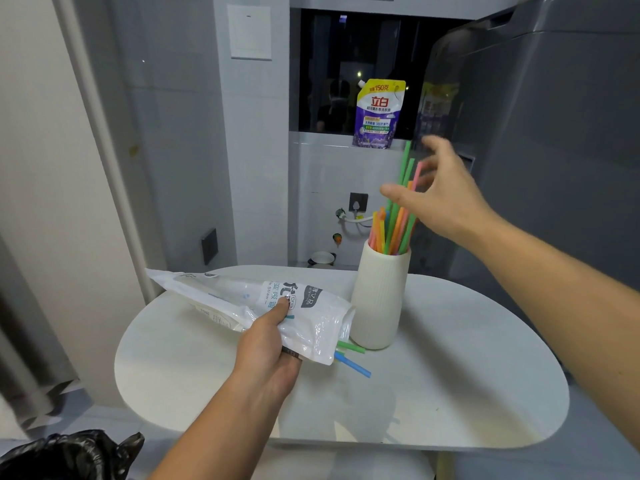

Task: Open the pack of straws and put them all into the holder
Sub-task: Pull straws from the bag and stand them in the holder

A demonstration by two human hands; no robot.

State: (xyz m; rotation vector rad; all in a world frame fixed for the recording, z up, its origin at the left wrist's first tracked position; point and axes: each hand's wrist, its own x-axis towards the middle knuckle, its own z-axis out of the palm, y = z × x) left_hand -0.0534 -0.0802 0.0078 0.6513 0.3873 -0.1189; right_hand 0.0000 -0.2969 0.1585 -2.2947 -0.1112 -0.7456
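A white plastic straw pack (242,299) lies slanted over the left of the round white table (450,375). My left hand (266,344) grips it near its open lower end, thumb on top. A green and a blue straw (353,362) poke out of that end onto the table. To the right stands a cream ribbed holder (379,299) with several green, orange and pink straws (393,230) upright in it. My right hand (440,195) hovers at the straws' tops, fingers spread, nothing clearly gripped.
A purple and yellow refill pouch (377,114) sits on the window ledge behind. A large grey appliance (540,133) rises at the right. A black rubbish bag (69,455) is at the bottom left. Wall sockets and a tap are below the ledge.
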